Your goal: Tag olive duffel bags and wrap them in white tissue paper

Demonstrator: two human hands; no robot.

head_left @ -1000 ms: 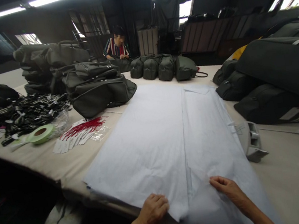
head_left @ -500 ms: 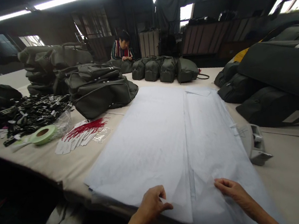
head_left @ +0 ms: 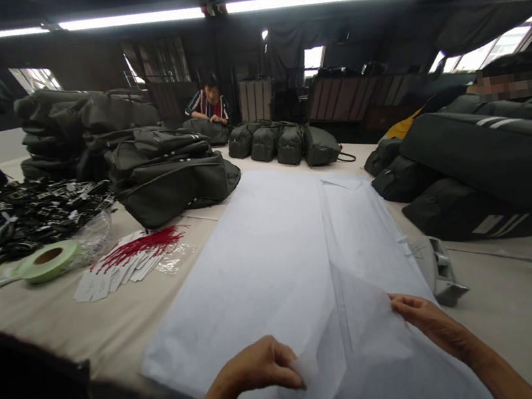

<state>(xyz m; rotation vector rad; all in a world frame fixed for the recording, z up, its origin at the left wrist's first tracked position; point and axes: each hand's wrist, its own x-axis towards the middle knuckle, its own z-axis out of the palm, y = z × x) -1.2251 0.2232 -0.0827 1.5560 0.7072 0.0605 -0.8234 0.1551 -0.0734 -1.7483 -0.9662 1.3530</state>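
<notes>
Thin white sheets, like tissue paper point(head_left: 271, 238), lie in a stack on the table in front of me. My left hand point(head_left: 264, 366) pinches the near edge of a sheet left of the centre fold, a bracelet on its wrist. Farther right, my right hand point(head_left: 417, 310) grips the same thin, see-through paper between thumb and fingers, and the paper is lifted and creased between the two hands. Whether both hands hold one single sheet I cannot tell.
Dark bags point(head_left: 178, 179) are piled left and right. Tags with red strings point(head_left: 131, 261), a green tape roll point(head_left: 51, 259) and black straps point(head_left: 25, 213) lie left. A tape dispenser point(head_left: 442, 270) stands right of the paper. A person point(head_left: 209, 105) works across the table; another is at right.
My left hand has closed on the paper edge. My right hand has raised its part of the sheet slightly up and right. The camera view has tilted up.
</notes>
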